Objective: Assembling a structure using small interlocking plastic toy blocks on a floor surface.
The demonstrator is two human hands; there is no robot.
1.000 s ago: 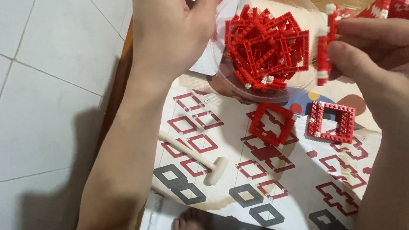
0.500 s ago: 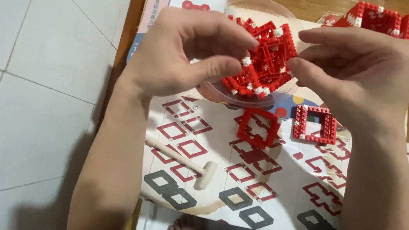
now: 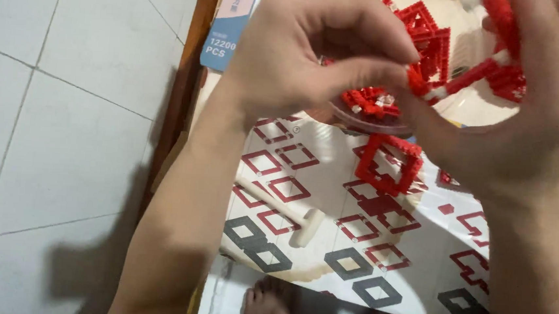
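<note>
Pale floor tiles [image 3: 52, 128] with thin grey joints fill the left of the frame. A wooden table edge [image 3: 180, 97] runs down beside them, and a printed sheet [image 3: 326, 239] of red and grey square outlines covers the tabletop at centre and lower right. In the upper middle, the left hand [image 3: 306, 54] and right hand [image 3: 524, 122] meet, fingers pinched together on a red brick piece [image 3: 458, 81] above a clear bowl [image 3: 377, 121] of red bricks. A red square frame [image 3: 390, 165] and a small white hammer [image 3: 285, 210] lie on the sheet below.
</note>
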